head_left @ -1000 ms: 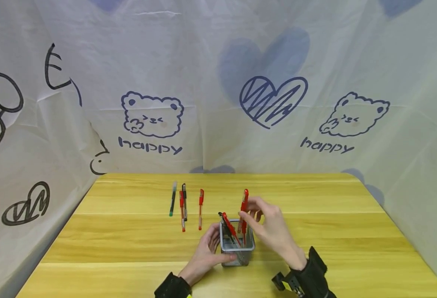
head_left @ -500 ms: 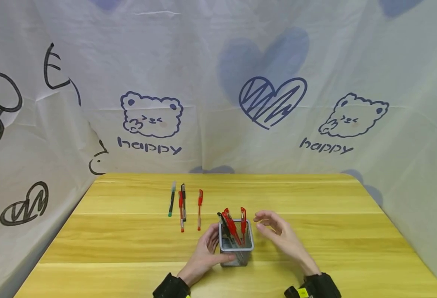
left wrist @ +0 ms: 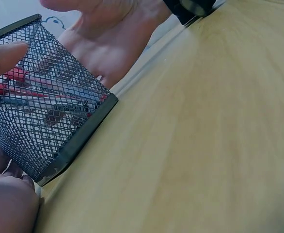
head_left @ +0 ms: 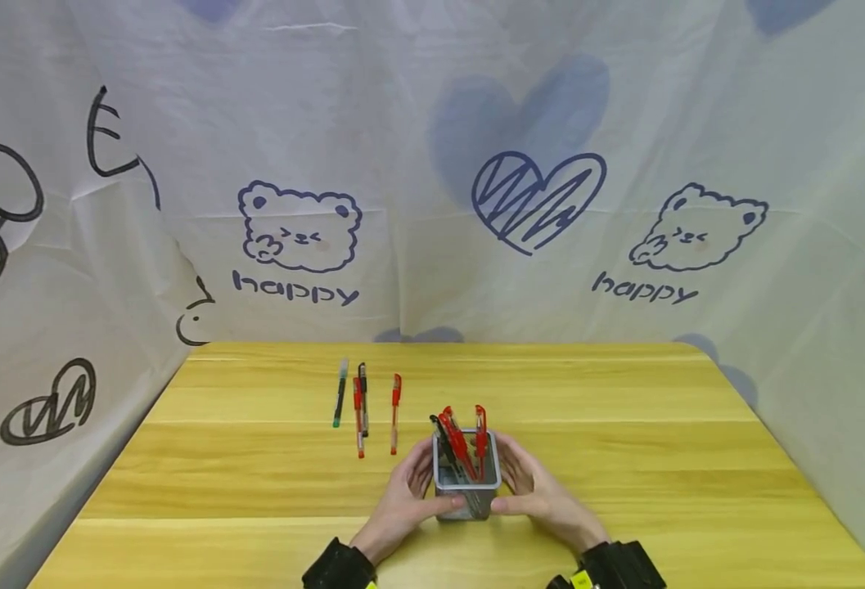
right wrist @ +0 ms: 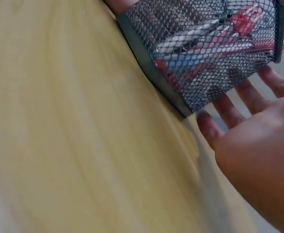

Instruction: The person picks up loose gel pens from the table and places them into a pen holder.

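A square mesh pen holder (head_left: pixel 466 487) with a silver rim sits at the front middle of the table in the head view. Inside it several pens lean, among them red-capped pens (head_left: pixel 456 438) and a black pen (head_left: pixel 444 442). My left hand (head_left: pixel 403 503) grips the holder from the left, thumb on the near face. From the right side my right hand (head_left: pixel 546 499) holds it too, its thumb near the front right corner. Through the mesh (right wrist: pixel 205 53) in the right wrist view, the pens show, with the right fingers along the holder's wall.
Left of the holder, a loose group of pens lies on the wooden table (head_left: pixel 660 433): a green-ended pen (head_left: pixel 340 393), a black pen (head_left: pixel 364 401) beside a red pen (head_left: pixel 359 417), and another red pen (head_left: pixel 395 413) apart. A white cloth (head_left: pixel 417 164) hangs behind.
My right hand let go of a red pen in the holder, drew back to the right, then came onto the holder's right side. The holder has shifted slightly away from me.
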`<action>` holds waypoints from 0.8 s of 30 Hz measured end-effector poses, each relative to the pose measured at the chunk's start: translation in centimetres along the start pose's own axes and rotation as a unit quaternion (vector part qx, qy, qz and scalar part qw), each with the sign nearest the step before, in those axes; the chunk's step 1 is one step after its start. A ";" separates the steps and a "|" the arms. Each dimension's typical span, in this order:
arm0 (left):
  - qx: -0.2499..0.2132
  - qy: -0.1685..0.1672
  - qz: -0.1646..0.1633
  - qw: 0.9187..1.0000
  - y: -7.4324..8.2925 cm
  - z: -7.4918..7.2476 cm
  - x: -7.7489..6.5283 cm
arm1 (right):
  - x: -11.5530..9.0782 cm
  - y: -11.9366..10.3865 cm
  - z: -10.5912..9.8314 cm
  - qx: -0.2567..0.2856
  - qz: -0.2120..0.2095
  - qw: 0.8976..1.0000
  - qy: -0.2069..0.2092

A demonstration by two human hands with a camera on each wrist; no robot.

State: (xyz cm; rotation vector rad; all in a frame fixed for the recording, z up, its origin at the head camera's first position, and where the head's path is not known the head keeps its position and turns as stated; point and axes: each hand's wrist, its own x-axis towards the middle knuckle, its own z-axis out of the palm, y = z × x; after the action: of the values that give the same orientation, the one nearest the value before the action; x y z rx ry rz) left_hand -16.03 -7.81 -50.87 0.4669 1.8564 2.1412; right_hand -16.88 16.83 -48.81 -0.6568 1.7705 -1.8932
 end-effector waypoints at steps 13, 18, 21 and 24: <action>-0.018 0.001 -0.014 1.000 -0.1 0.2 0.2 | 1.1 1.4 0.8 0.025 -0.055 0.997 0.050; -0.032 -0.010 -0.003 0.999 0.0 0.0 -0.1 | 1.1 1.9 0.7 0.037 -0.072 0.995 0.055; -0.008 0.013 0.043 0.999 0.1 -0.2 -0.1 | 1.1 2.1 0.7 0.045 -0.088 0.994 0.054; 0.057 0.086 0.076 0.992 0.6 -0.6 0.4 | 1.2 2.3 0.8 0.049 -0.102 0.992 0.048</action>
State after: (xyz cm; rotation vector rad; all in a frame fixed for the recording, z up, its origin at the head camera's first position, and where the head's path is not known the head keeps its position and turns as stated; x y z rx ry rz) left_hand -16.64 -8.26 -50.33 0.4758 2.1078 2.2448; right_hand -17.26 15.33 -51.01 -0.7454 1.7105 -2.1675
